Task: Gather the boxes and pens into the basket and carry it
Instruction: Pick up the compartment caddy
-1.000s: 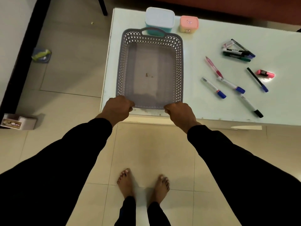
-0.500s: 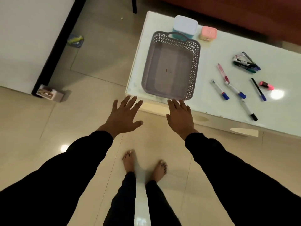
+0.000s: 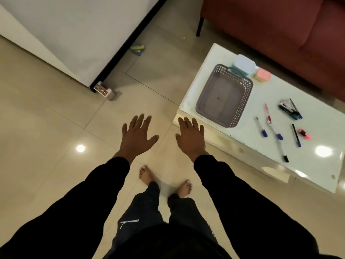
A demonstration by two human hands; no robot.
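Basket (image 3: 224, 96), grey with a perforated wall, sits empty on the pale glossy table (image 3: 209, 58) near its left end, one corner close to the table's near edge. Just behind its far handle stands a white-lidded teal box (image 3: 244, 64), and a small pink box (image 3: 262, 75) sits beside that. Pens lie loose to the right: a bundle of markers (image 3: 290, 109), a pink pen (image 3: 267, 113), two blue-capped pens (image 3: 261, 127) (image 3: 274, 130), a black pen (image 3: 296, 135), a pink highlighter (image 3: 304, 133) and a black-capped marker (image 3: 282, 153).

Both hands hover over the tiled floor, short of the table, touching nothing: left hand (image 3: 137, 137) and right hand (image 3: 190, 137) each have fingers spread flat, palms down. Bare feet stand below. A red sofa (image 3: 280, 25) lies beyond the table; a small carton (image 3: 103, 90) rests by the wall.
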